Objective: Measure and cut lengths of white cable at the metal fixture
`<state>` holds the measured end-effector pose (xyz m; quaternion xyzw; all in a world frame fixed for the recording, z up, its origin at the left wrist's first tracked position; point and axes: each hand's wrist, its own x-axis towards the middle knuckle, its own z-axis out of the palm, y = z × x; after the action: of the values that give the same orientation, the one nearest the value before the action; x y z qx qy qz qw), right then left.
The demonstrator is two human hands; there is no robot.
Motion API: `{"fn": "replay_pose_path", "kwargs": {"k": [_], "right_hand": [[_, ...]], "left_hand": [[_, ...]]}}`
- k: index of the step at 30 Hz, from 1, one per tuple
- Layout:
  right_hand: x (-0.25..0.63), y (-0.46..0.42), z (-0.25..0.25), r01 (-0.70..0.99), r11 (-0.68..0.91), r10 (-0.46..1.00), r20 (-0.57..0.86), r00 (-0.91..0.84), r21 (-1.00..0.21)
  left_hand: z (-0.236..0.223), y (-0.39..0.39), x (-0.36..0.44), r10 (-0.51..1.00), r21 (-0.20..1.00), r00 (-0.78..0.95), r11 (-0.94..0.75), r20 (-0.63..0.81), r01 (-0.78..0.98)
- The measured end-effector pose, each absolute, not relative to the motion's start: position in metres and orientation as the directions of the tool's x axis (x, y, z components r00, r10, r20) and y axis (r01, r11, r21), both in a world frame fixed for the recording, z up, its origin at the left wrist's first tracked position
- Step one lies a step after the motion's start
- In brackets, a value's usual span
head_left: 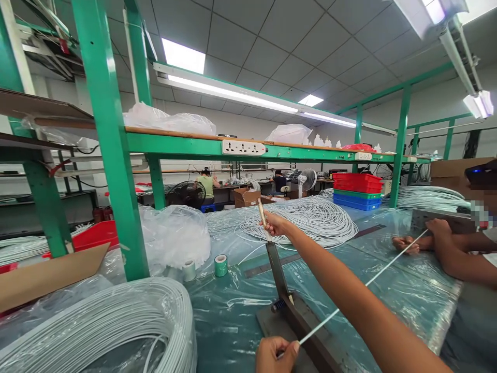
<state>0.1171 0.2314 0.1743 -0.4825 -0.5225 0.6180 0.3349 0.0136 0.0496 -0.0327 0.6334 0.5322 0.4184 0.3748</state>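
Observation:
My left hand [275,355] pinches a white cable [330,315] at the bottom of the view, thumb on top. From there the cable runs taut up and to the right, passing by my right forearm, to a co-worker's hands [438,228]. My right hand [275,225] is wrapped round the handle of a lever cutter [276,269], whose arm stands raised. Its metal base [267,320] rests on the plastic-covered table, close beyond my left hand. My forearm and the cutter hide part of each other's surroundings.
A large cable coil [171,311] lies at front left, another coil [310,220] behind the cutter. Two tape rolls [221,265] stand left of it. A metal ruler strip [272,265] lies on the table. Stacked bins [357,191] stand behind; a green post [112,145] rises left.

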Motion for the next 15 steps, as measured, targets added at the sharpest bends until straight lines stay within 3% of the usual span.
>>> {"fn": "replay_pose_path", "kwargs": {"k": [8, 15], "right_hand": [[0.178, 0.150, 0.203, 0.013, -0.129, 0.907, -0.123, -0.402, -0.992], [0.229, 0.015, 0.178, 0.058, -0.215, 0.878, -0.219, -0.425, -0.975]], "left_hand": [[-0.023, 0.041, 0.014, 0.983, 0.934, 0.098, -0.177, 0.154, 0.311], [-0.015, 0.034, 0.015, 0.981, 0.951, 0.128, -0.175, 0.146, 0.256]]}}
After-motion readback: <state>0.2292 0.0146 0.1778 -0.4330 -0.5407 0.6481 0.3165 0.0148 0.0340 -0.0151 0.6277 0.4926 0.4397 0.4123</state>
